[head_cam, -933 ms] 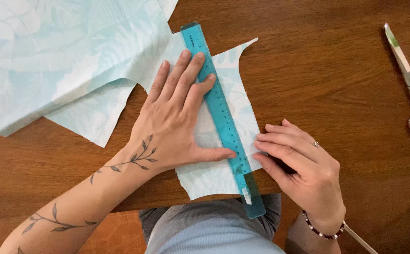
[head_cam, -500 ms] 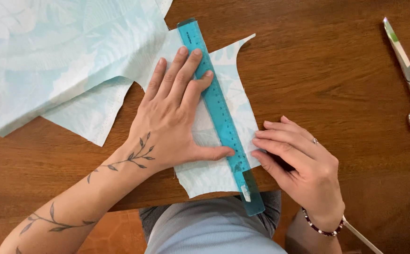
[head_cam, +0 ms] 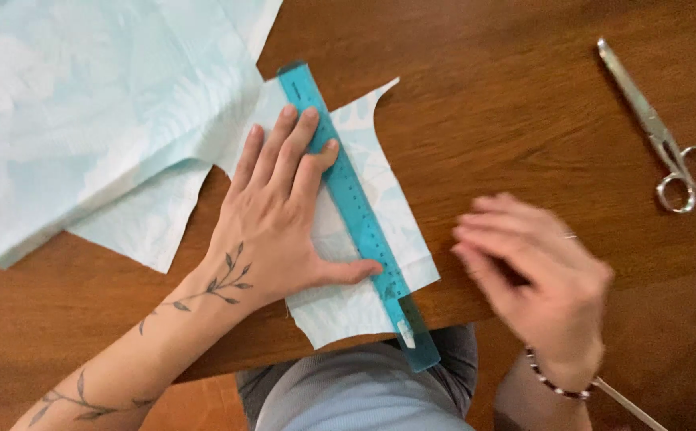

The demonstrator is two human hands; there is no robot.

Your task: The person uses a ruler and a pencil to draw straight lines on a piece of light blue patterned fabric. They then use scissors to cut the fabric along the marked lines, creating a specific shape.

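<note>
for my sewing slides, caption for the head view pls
Left hand pins teal ruler on pale fabric piece; blurred right hand apart.

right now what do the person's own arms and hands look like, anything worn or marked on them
Both forearms are bare, with no sleeves. The left hand has a leafy vine tattoo running from its back down the forearm. The right hand is motion-blurred; it shows a thin ring on one of its fingers and a beaded bracelet at the wrist.
</note>
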